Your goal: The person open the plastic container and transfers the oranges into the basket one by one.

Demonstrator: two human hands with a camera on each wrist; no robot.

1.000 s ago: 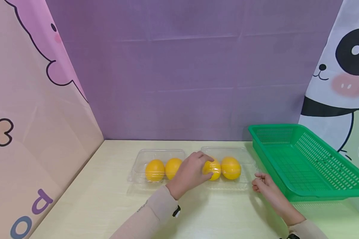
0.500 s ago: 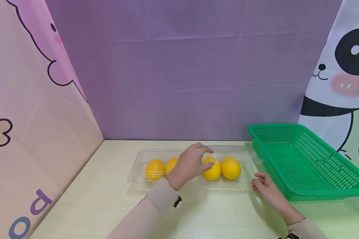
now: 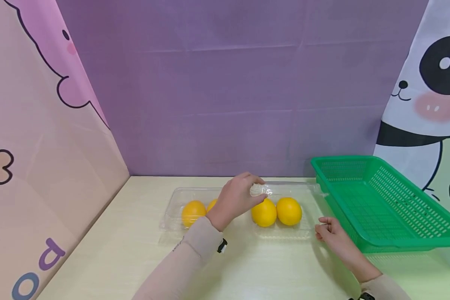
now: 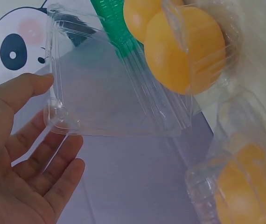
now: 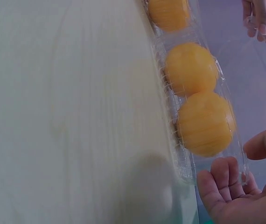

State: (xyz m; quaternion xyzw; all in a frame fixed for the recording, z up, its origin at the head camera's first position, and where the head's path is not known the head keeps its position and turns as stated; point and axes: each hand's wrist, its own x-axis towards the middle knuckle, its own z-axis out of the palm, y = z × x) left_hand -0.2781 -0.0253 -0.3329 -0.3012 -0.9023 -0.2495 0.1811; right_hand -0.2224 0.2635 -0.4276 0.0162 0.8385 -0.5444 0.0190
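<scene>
Two clear plastic clamshell boxes lie side by side on the table [image 3: 142, 254]. In the right box [image 3: 285, 234] sit two orange-yellow round fruits [image 3: 289, 211]. My left hand [image 3: 235, 200] pinches the corner of its raised lid [image 4: 105, 93], thumb on one face and fingers behind, as the left wrist view shows. At the box's near right corner, my right hand [image 3: 333, 233] has thumb and curled fingers about the clear edge, seen in the right wrist view. The left box [image 3: 195, 193] is closed over similar fruits [image 3: 193, 213], partly hidden by my left hand and sleeve.
A green plastic basket [image 3: 360, 233] with slotted sides stands at the right, close beside my right hand. A purple cloth backdrop [image 3: 225, 104] rises behind the table. Printed cloths with cartoon figures hang at the left and right.
My left hand has moved up and slightly back toward the left, raising the right box's lid off the two fruits. My right hand has stayed at the box's right corner.
</scene>
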